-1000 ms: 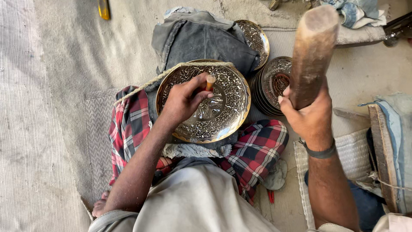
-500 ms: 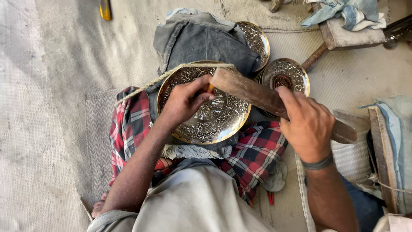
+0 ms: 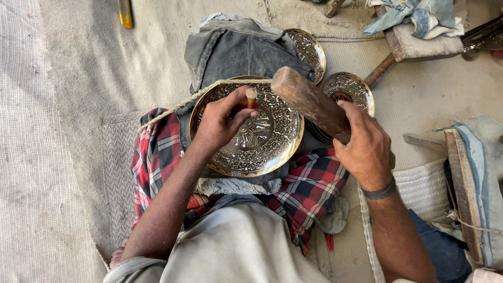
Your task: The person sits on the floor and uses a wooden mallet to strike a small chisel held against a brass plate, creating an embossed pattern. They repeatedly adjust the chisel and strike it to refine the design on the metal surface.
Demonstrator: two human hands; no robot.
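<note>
Engraved brass plate (image 3: 262, 141) right here in my lap, propped on a red checked cloth (image 3: 309, 188) with a rope (image 3: 209, 90) running along its upper rim. My left hand (image 3: 220, 123) is clamped around a small chisel (image 3: 251, 97), its orange-tipped butt end standing up over the plate's patterned middle, point down on the metal as far as I can see, though my fingers hide the tip. My right hand (image 3: 367, 144) is closed hard on the handle of a thick wooden mallet (image 3: 309, 102), and the blunt head hangs just beside the chisel's top, not quite on it.

So I'd call this mid-chasing: punch set, striker poised over it. The next blow, I reckon, wants a short, square tap onto that little butt end, with my left hand keeping the chisel steady so it doesn't skid across the finished scrollwork.

Further out: two more decorated plates (image 3: 351, 89) stacked just past this one, a grey folded garment (image 3: 236, 47) behind, a yellow-handled tool (image 3: 124, 13) lying on the floor (image 3: 78, 78) well off to the left.
</note>
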